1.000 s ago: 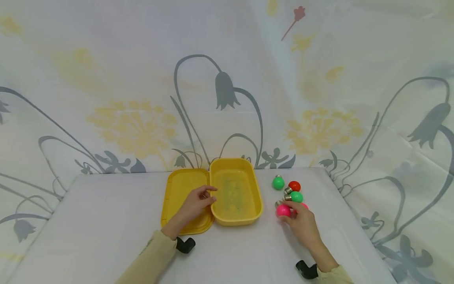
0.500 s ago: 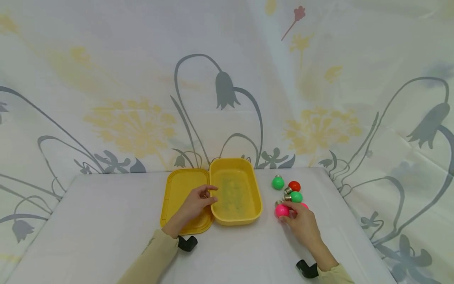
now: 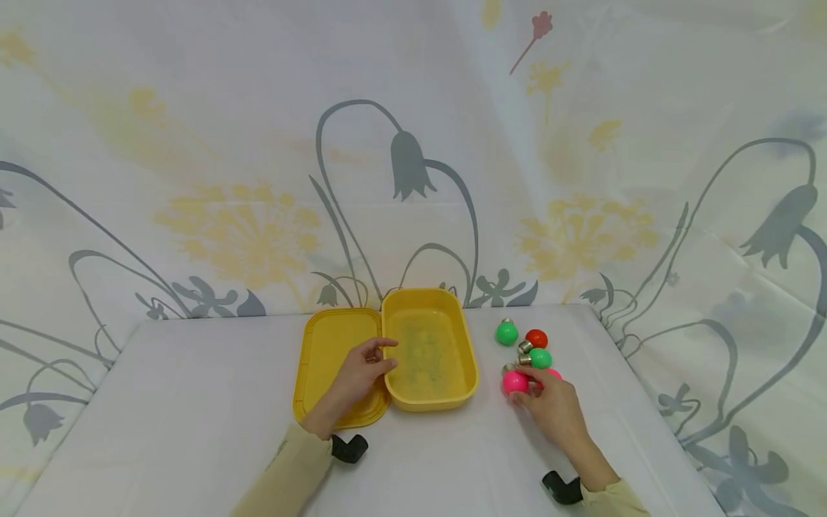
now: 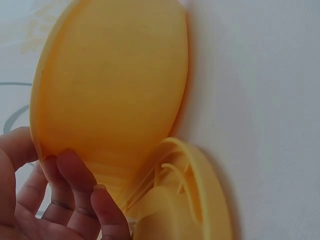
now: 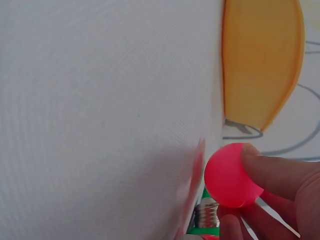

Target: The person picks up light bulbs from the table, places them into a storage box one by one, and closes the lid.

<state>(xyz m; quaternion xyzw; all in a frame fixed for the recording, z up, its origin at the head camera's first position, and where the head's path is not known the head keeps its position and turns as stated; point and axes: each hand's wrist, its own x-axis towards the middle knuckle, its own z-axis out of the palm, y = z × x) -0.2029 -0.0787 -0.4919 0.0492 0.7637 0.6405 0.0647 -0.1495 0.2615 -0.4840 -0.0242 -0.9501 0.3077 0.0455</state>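
Observation:
My left hand [image 3: 360, 368] is at the left side of a yellow plastic box [image 3: 468, 345]. In the left wrist view, one finger reaches over the box's rim [image 4: 36, 95] while the other fingers curl against its outer wall. A flat yellow lid [image 3: 323, 345] lies partly under that hand. On the right, my right hand [image 3: 557, 411] pinches a pink light bulb [image 3: 515, 383] between thumb and fingers. The right wrist view shows the round pink bulb [image 5: 230, 175] close beside the white tabletop. Behind these fingers, a second pink bulb [image 3: 553, 374] is mostly hidden.
Close to the right hand lie a green bulb [image 3: 540, 357] and a red bulb [image 3: 536, 337], with another green bulb [image 3: 507, 332] farther back. A white cloth [image 3: 194, 402] covers the table. Flower-patterned fabric [image 3: 271, 143] hangs behind it.
The pink bulb has shifted very slightly in the right hand's fingers. My left forearm has edged a little to the right; box, lid and other bulbs stay put.

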